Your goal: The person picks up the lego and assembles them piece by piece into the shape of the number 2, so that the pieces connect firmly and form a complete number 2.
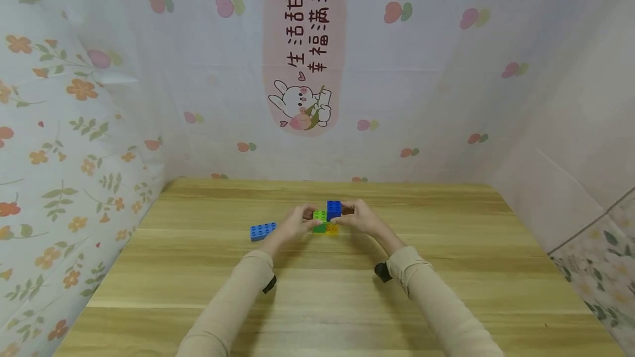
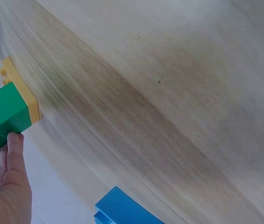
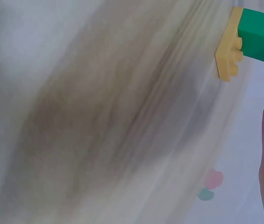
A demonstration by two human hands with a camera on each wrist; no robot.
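Adds up to five: one yellow block (image 1: 332,229), one green block (image 1: 319,228), one lime block (image 1: 319,214), one dark blue block (image 1: 334,211), one light blue block (image 1: 263,231). Comes to two: one left hand (image 1: 294,226) and one right hand (image 1: 364,219). Runs further to two sleeves (image 1: 233,302), one bench (image 1: 322,307), one cartoon rabbit (image 1: 296,99) and two little hearts (image 1: 301,76).

The table (image 1: 471,258) leaves passage at right, while a light-blue brick (image 1: 262,231) obstructs beside the left grip (image 1: 296,225)

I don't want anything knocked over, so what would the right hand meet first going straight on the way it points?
Besides the dark blue block it holds, the right hand would likely meet the light green block first. Height is unclear, so it might pass above.
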